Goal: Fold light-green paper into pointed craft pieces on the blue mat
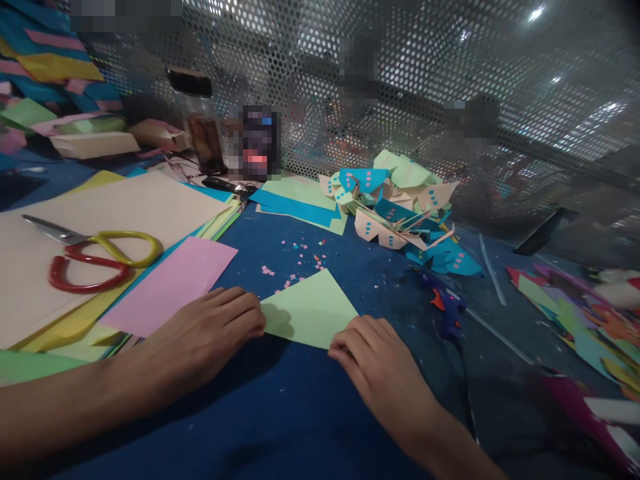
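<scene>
A pale green sheet of paper [309,308], triangular in outline, lies on the blue table between my hands. My left hand [220,327] is closed on its left corner, fingers curled over the edge. At the right corner my right hand [375,357] pinches the same paper near its lower edge. Just left of it, a pink sheet of paper [175,283] rests on a stack of coloured sheets, partly behind my left forearm. Tiny pink and blue paper bits [300,257] are scattered beyond the green paper.
Scissors [100,253] with red and yellow handles lie on large sheets [165,193] at left. Folded paper boats [400,207] are piled at the back. A blue glue gun [450,310] with a cord lies at right, near glue sticks [493,270]. A jar [203,130] stands behind.
</scene>
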The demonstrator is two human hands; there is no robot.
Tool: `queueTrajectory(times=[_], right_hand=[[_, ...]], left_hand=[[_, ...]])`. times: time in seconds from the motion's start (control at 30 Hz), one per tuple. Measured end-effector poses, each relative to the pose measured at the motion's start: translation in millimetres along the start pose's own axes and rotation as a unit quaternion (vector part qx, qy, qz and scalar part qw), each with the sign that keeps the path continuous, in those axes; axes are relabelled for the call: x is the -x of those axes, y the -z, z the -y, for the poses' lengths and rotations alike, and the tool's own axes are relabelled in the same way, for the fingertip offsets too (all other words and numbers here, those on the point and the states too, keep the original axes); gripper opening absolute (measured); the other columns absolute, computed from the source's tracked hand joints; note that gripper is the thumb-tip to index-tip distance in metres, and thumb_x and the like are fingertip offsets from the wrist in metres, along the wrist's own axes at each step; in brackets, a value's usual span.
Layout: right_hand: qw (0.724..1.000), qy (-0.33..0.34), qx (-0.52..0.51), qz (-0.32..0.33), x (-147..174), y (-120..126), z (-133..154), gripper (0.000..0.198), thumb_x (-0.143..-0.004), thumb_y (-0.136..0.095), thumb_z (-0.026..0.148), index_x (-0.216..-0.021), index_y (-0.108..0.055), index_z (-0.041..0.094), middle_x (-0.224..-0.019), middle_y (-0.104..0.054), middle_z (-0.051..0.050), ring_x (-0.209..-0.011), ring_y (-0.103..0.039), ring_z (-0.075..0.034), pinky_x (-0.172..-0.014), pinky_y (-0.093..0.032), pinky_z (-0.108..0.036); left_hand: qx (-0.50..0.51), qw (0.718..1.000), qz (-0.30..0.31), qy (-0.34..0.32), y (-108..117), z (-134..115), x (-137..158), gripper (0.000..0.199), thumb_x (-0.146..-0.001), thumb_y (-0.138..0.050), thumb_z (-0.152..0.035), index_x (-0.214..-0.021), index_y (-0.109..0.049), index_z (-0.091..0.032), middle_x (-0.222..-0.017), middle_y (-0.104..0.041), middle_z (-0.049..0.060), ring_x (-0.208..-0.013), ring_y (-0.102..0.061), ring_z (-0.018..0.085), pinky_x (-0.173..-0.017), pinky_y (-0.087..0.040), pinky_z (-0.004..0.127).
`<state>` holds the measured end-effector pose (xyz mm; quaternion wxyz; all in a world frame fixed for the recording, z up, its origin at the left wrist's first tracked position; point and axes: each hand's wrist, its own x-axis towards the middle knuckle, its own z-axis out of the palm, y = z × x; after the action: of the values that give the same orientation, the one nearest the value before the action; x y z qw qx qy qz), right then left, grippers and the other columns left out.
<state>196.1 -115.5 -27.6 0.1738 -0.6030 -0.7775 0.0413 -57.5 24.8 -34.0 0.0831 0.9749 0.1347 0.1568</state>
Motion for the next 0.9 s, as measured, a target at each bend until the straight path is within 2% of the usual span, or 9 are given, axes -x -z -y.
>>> queueTrajectory(times=[0.27,0.5,0.9], right_hand=[[0.999,0.019,0.045,0.022,1,10,-7,0.011,-0.093,-0.060,0.018,-0.083,-0.059,0.020,-0.082,-0.061,0.000,-0.073,-0.053,-0.018,-0.068,-0.030,-0.031],[0.998,-0.007,0.042,0.056,5,19,-14,0.012,-0.087,-0.067,0.014,-0.081,-0.059,0.021,-0.081,-0.061,0.002,-0.072,-0.053,-0.017,-0.067,-0.031,-0.031],[0.993,-0.033,0.037,0.105,14,25,-28,0.009,-0.091,-0.062,0.019,-0.084,-0.058,0.023,-0.084,-0.061,0.002,-0.077,-0.057,-0.017,-0.072,-0.033,-0.032]], left_hand=[[-0.001,1.000,-0.004,0.001,0,2,0,0.022,-0.102,-0.040,-0.019,-0.088,-0.057,-0.019,-0.085,-0.059,0.003,-0.074,-0.048,0.019,-0.068,-0.037,0.033],[0.008,1.000,-0.007,0.002,5,4,-2,0.025,-0.102,-0.038,-0.020,-0.087,-0.058,-0.019,-0.084,-0.059,0.003,-0.073,-0.051,0.018,-0.068,-0.039,0.032],[0.012,1.000,0.002,-0.004,13,8,-1,0.028,-0.101,-0.039,-0.021,-0.083,-0.060,-0.019,-0.080,-0.059,0.003,-0.069,-0.051,0.017,-0.065,-0.041,0.030]])
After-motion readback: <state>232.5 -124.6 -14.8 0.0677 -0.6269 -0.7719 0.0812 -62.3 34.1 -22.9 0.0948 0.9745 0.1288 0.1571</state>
